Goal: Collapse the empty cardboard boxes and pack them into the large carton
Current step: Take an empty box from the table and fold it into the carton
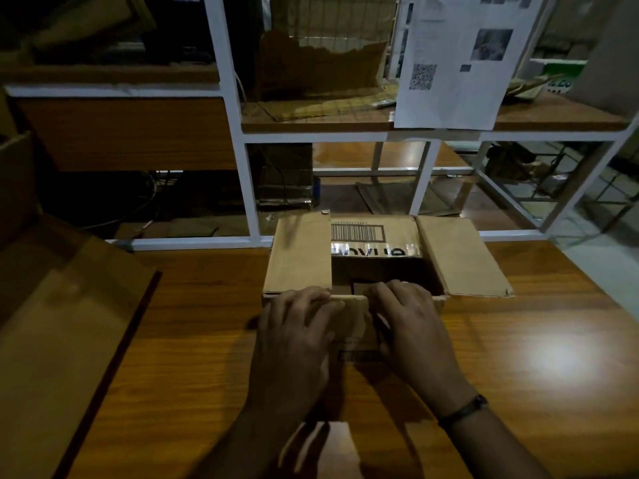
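An open brown cardboard box (375,250) stands on the wooden table, its left and right flaps spread out and a barcode on its far flap. My left hand (294,326) and my right hand (411,323) both lie on the box's near edge. Their fingers curl over the near flap (352,316), which is folded toward me. At the far left lies the large carton (52,323), seen only in part, with its wide flap lying over the table edge.
A white metal shelf frame (249,188) with wooden boards stands just behind the table and holds flattened cardboard. A printed paper sheet (460,60) hangs on it at the upper right. A pale cardboard piece (321,447) lies at the near edge.
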